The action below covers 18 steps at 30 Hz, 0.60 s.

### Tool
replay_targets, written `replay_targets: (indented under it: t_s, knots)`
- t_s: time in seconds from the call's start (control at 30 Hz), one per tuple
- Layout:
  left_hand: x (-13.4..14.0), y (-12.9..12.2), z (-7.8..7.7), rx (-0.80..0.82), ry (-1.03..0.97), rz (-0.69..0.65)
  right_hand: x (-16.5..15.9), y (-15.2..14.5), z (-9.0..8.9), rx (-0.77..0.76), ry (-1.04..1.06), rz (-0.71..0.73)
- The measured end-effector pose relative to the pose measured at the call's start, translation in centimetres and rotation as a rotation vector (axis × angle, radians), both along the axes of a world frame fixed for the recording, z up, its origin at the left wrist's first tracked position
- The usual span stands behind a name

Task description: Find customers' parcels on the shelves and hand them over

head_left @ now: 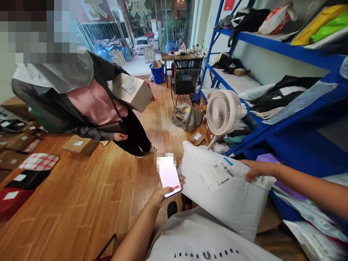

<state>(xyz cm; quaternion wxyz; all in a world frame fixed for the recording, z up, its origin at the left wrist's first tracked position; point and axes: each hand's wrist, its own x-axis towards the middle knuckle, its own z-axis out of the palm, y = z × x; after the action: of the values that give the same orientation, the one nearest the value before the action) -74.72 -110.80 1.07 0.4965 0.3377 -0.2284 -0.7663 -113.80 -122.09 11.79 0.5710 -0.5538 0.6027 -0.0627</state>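
A smartphone with a bright, mostly blank screen rests in my left hand, the thumb lying over its lower edge near a small red button. My right hand grips the right edge of a large white mailing bag, thumb on top and the other fingers mostly hidden. Printed shipping labels with barcodes and a blue mark show on the bag's upper face. The bag hangs tilted in front of my body, just right of the phone.
Another person stands ahead on the left, a white box under one arm. Cartons and parcels lie along the left floor. A white fan, a grey sack and blue shelving stand right; a desk is farther back.
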Motion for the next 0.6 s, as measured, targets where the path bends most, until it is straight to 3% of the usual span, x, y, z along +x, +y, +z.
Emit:
replay_targets:
  t_s: [0.1,0.27,0.6]
  knots:
    - [0.1,-0.5,0.0,-0.044,-0.002,-0.053,-1.0,-1.7,-0.9,0.265,-0.256,0.218]
    - [-0.4,-1.0,0.6,-0.102,-0.010,-0.083,-2.9,-3.1,-2.1,0.278,-0.286,0.321]
    - [-1.9,-1.2,1.3,-0.086,-0.056,-0.050,-4.2,-3.4,-1.3,0.261,-0.247,0.343]
